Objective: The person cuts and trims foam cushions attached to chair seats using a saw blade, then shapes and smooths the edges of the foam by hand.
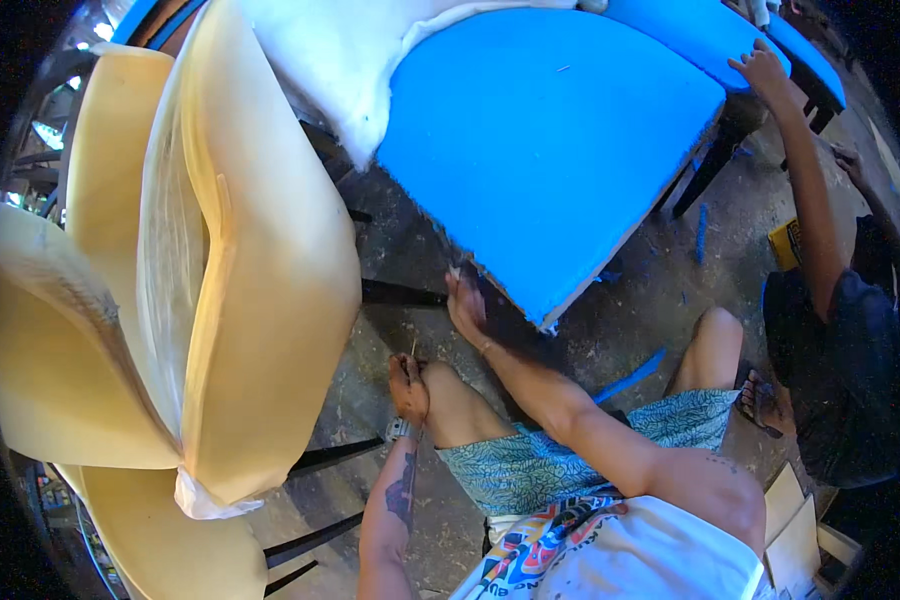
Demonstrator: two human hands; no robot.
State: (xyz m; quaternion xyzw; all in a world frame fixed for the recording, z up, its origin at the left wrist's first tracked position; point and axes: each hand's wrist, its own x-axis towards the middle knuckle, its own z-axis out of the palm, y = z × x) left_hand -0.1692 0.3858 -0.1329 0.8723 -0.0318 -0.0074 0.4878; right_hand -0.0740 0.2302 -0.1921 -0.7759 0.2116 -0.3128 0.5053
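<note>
My right hand [466, 306] reaches across to the ragged left edge of a blue seat panel [550, 150], which has a pale layer along its side. Its fingertips are at that edge; they are slightly blurred, so I cannot tell whether they grip it. My left hand [408, 388] is closed beside my left knee, with a thin, small item [413, 349] sticking up from the fingers, too small to name. A white padded sheet [320, 50] lies against the panel’s upper left.
Yellowish foam pieces [270, 320] with clear plastic crowd the left over dark chair legs [405, 294]. A co-worker [820, 330] at right reaches to another blue seat [700, 40]. Blue scraps [630, 376] lie on the concrete floor [660, 280]. Pale boards [790, 520] are at lower right.
</note>
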